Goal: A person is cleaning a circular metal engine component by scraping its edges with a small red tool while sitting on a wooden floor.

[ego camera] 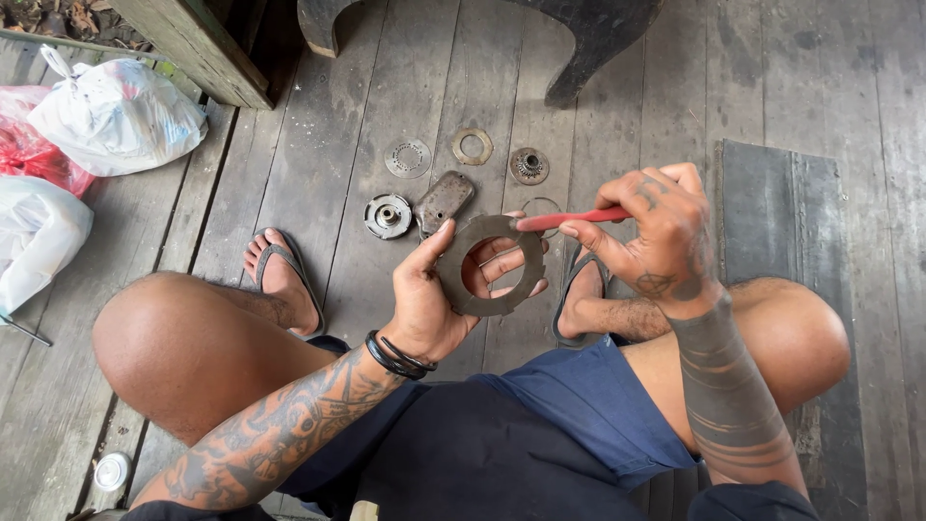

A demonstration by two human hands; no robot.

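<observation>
At the centre of the frame we see a flat, dark metal ring (489,265) with a wide round hole, held up above the lap and the plank floor (318,145). Our left hand (439,289) is closed around it, thumb on the upper left of the face and the fingers curled under and showing through the hole and along the right rim. Our right hand (656,227) is closed in a pinch on a slim red tool (569,219) whose tip rests on the ring's upper right edge. We judge the ring stiff and thin, fairly light for metal, with a dull face that should not slip much; its outer rim looks notched, so the safest hold is across the flat band, as now, not on the rim alone. Just beyond it, on the floor near the sandalled feet, lie a small round hub (388,215), an oblong metal cover (445,201), a thin perforated disc (407,157), a brownish washer ring (472,146) and a small gear-like piece (529,166), close together, so there is little room straight ahead. More open boards lie to the right centre, before a dark mat (791,251); plastic bags (106,116) fill the upper left.
</observation>
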